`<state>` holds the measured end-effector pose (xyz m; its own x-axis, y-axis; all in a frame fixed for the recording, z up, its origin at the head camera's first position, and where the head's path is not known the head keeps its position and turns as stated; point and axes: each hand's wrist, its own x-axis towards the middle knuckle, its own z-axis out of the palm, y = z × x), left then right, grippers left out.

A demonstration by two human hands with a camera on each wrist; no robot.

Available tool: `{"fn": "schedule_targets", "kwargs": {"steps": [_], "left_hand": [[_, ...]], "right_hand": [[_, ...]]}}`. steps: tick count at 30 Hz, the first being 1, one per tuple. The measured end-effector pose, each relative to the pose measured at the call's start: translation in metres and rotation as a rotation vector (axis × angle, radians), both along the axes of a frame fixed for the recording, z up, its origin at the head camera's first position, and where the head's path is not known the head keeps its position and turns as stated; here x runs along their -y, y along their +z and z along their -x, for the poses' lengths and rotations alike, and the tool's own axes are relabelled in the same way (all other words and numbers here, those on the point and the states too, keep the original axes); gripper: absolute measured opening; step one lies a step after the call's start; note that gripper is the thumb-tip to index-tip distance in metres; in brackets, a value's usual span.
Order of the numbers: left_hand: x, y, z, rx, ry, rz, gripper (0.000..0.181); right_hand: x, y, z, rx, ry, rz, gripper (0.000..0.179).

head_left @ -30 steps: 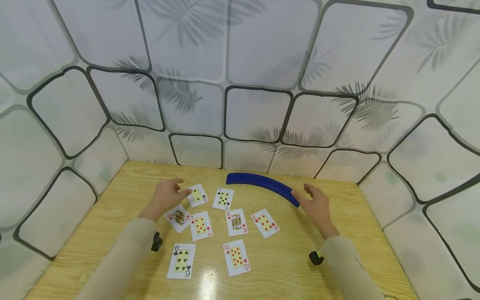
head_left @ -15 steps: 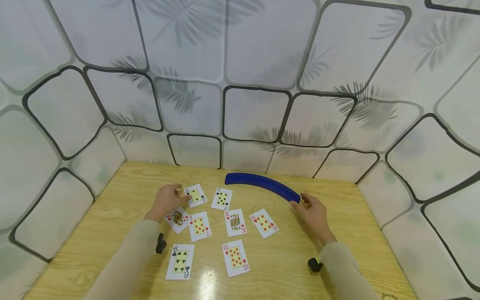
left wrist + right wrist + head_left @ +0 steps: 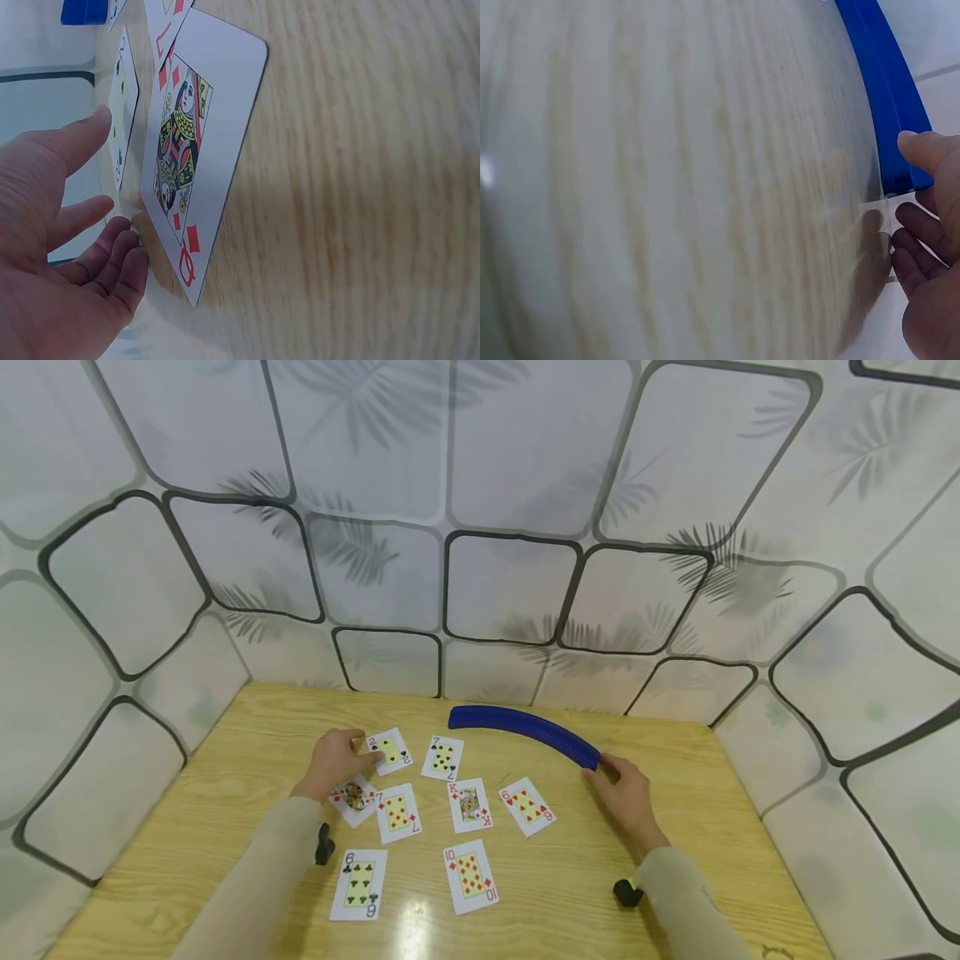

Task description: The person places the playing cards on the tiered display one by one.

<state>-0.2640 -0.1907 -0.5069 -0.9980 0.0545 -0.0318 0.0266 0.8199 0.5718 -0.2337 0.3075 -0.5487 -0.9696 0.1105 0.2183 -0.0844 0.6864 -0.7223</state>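
Observation:
At the back left, my left hand (image 3: 337, 762) reaches over the queen of diamonds (image 3: 180, 150) to the two of spades (image 3: 390, 750). Its thumb tip overlaps the face of that card, and the other fingers bend loosely past the card's far left side. The two lies face up on the table. On the right, my right hand (image 3: 626, 793) pinches the near end of a long curved blue card holder (image 3: 525, 724). In the right wrist view, the thumb lies against the holder's side and the index finger goes behind its end.
More face-up cards lie about: the seven of spades (image 3: 442, 757), seven of diamonds (image 3: 399, 812), king of diamonds (image 3: 470, 805), six of hearts (image 3: 528, 807), six of clubs (image 3: 358, 885) and ten of diamonds (image 3: 470, 877). A patterned wall covering (image 3: 390, 662) borders the wooden table (image 3: 570, 893).
My left hand has shifted slightly right and nearer, its thumb coming further over the two of spades. My right hand has lowered a little and closed on the end of the card holder.

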Motion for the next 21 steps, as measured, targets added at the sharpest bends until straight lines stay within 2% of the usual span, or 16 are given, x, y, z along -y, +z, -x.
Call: {"fn": "schedule_targets", "kwargs": {"steps": [7,17,21], "left_hand": [[-0.0016,-0.0019,-0.0023,0.002,-0.009,-0.007,0.068],[-0.0062,-0.0082,0.0005,-0.01,0.007,0.061,0.067],[-0.0067,-0.0082,-0.0004,-0.011,0.017,0.055,0.066]], "right_hand": [[0.0029,-0.0008,-0.0002,0.001,-0.014,0.007,0.052],[0.003,-0.002,0.0015,0.051,-0.018,-0.002,0.056],[0.0028,-0.0029,0.0024,0.044,-0.016,-0.015,0.055]]}}
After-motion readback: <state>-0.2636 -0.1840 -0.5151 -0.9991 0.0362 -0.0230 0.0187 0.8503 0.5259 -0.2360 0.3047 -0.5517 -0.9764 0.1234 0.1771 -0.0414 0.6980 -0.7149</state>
